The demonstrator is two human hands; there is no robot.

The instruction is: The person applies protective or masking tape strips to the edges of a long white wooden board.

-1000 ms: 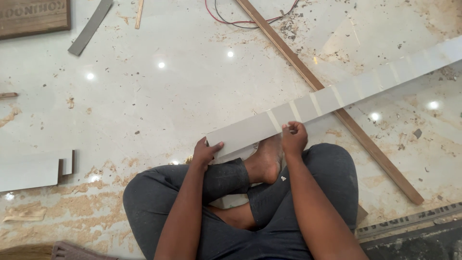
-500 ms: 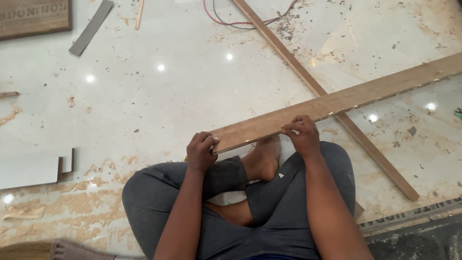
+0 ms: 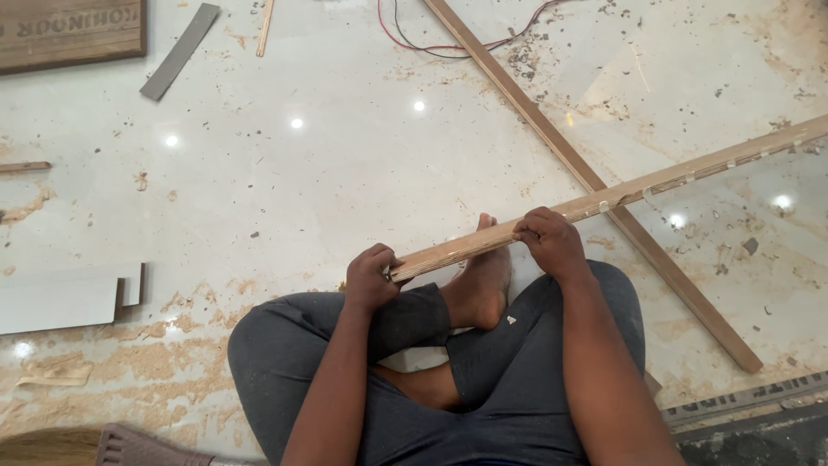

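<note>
Turned edge-up now, plywood strip [image 3: 604, 203] sits gripped inside left hand [image 3: 369, 278] and right hand [image 3: 552, 242] fingers.

The person wears dark grey-blue trousers of soft, slightly creased cloth [image 3: 526, 362], which cover both legs down to the ankles and fill the lower middle of the view. A small white mark [image 3: 511, 319] sits on the fabric of one trouser leg near the knee. The hems end in plain, unfolded edges. The bare foot [image 3: 483, 285] wears neither shoe nor sock. Both forearms are uncovered, with no sleeve reaching into view, and the left hand [image 3: 371, 278] and the right hand [image 3: 552, 242] wear no gloves, rings, watch or bands.
</note>
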